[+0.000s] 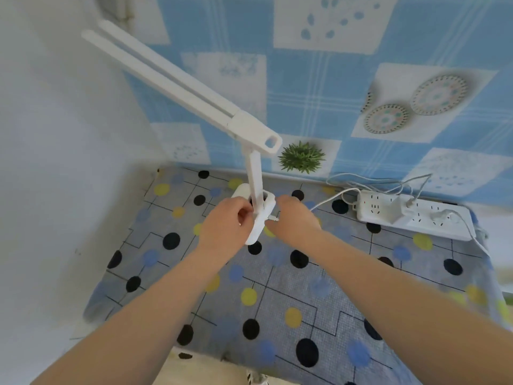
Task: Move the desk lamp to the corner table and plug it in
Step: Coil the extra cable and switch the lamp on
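Head view: the left hand (226, 222) has its fingers curled round the oval base of the white desk lamp (251, 173), tilting and steadying it so the socket side faces right. The right hand (294, 218) pinches a small white connector (273, 218) at the base edge, apparently seating the cable (330, 198); whether it is fully home cannot be told. The lamp already stands on the counter (277, 287), near the wall corner, its long head angled up to the left. The cable runs right to a white power strip (413, 216) at the wall, kept near for reach.
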